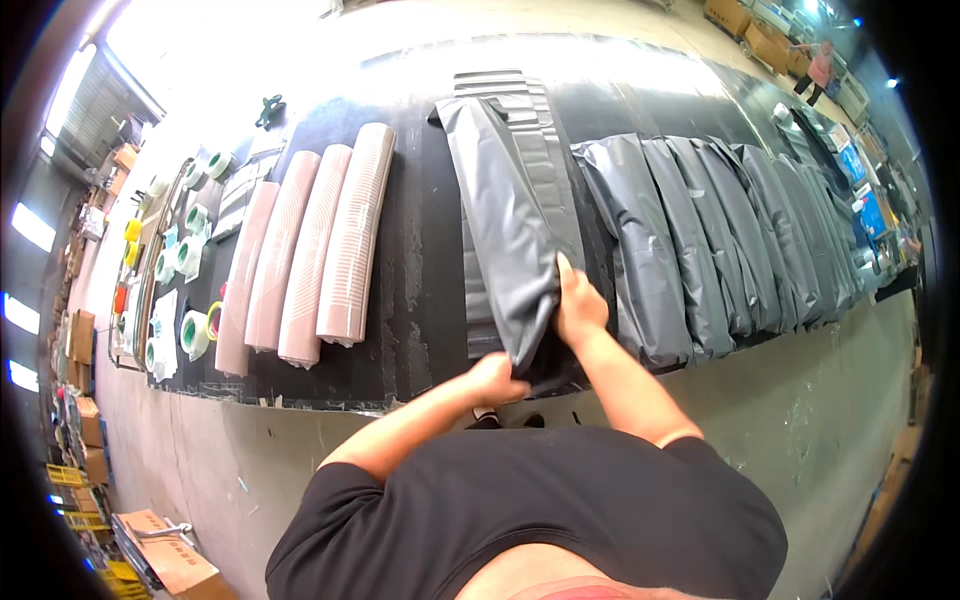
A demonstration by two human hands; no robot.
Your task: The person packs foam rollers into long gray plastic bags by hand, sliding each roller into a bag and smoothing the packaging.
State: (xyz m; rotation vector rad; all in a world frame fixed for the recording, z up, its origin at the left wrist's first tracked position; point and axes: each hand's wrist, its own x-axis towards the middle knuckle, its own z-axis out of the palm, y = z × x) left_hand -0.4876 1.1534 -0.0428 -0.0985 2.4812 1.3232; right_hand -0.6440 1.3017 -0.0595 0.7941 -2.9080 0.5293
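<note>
A long grey plastic bag (495,190) lies in front of me, its surface creased and its near end bunched up. My right hand (580,303) is closed on the bag's right edge near that end. Lower and to the left, my left hand (497,380) is closed at the bag's near corner, its fingertips partly hidden. Whether anything is inside the bag I cannot tell. Beneath it lies a stack of flat grey bags (525,85), showing at the far end and along both sides.
Several pink patterned rolls (357,235) in clear wrap lie on the black table (420,370) to the left. Beyond them are tape rolls (195,335). On the right, filled grey bags (640,250) lie side by side. A person (820,68) stands far off at right.
</note>
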